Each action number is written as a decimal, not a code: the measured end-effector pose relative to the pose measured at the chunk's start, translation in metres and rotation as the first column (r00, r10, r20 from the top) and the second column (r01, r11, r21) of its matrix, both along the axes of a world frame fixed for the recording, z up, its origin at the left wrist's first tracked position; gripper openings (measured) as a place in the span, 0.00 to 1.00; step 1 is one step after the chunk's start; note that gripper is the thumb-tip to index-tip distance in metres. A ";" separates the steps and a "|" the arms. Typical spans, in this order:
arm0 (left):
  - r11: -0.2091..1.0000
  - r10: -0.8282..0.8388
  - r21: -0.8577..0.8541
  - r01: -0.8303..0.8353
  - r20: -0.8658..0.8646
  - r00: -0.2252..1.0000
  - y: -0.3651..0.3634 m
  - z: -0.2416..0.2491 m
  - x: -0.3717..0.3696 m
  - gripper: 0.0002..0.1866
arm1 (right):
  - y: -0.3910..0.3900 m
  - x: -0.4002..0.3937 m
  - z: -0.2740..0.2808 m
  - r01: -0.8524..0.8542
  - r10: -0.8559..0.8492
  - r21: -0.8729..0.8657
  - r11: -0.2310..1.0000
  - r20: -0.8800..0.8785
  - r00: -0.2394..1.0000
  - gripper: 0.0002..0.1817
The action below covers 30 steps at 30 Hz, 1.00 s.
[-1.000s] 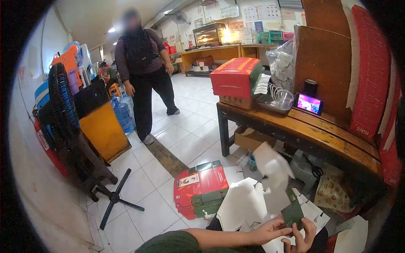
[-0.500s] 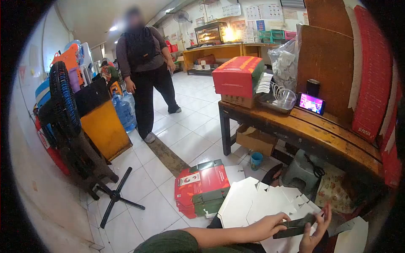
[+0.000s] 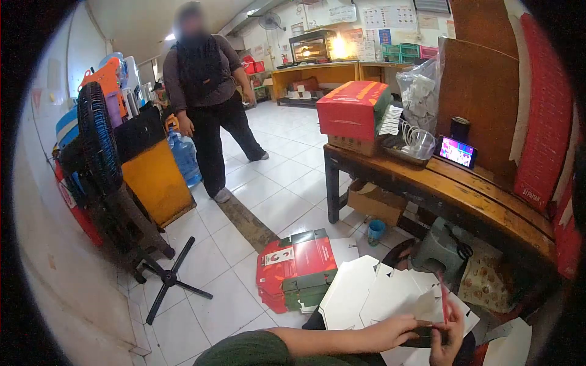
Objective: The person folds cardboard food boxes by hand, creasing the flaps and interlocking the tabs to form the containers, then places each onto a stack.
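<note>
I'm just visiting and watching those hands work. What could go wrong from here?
The thin card piece held at the fingertips of the left hand and right hand might crease or tear if bent too hard. The white card sheets beneath have uneven edges, so one could slip. The red and green cartons lying on the floor might get stepped on, with a person standing beyond them.

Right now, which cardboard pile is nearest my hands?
The white pile, under your left hand and right hand. The red-and-green pile lies farther off, on the floor; other white cardboard lies farther right.
</note>
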<state>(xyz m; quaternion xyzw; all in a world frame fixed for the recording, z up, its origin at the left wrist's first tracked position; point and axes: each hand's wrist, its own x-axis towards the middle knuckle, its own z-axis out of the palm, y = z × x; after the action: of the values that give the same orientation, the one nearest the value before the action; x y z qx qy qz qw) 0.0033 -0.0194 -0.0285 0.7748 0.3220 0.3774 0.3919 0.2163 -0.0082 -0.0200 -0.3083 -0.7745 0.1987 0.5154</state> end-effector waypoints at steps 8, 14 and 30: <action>0.974 -0.097 0.169 0.152 -0.296 0.950 0.016 -0.007 -0.020 0.12 | 0.019 0.052 -0.065 0.162 -0.334 -0.406 0.900 -0.401 0.853 0.38; 0.948 0.165 0.318 0.022 -0.549 0.819 0.040 -0.024 -0.035 0.30 | 0.007 0.025 -0.022 0.002 -0.239 -0.500 0.866 -0.410 0.880 0.35; 0.749 0.356 -0.655 0.103 0.528 0.771 0.016 0.019 -0.008 0.21 | -0.002 -0.005 -0.039 -0.111 0.021 -0.096 0.989 -0.659 0.751 0.32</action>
<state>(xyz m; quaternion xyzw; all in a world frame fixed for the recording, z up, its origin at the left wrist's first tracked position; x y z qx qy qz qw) -0.0043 -0.0031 -0.0100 0.3938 0.3392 0.5026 0.6908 0.2114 -0.0106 -0.0587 -0.2241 -0.5404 0.3617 0.7259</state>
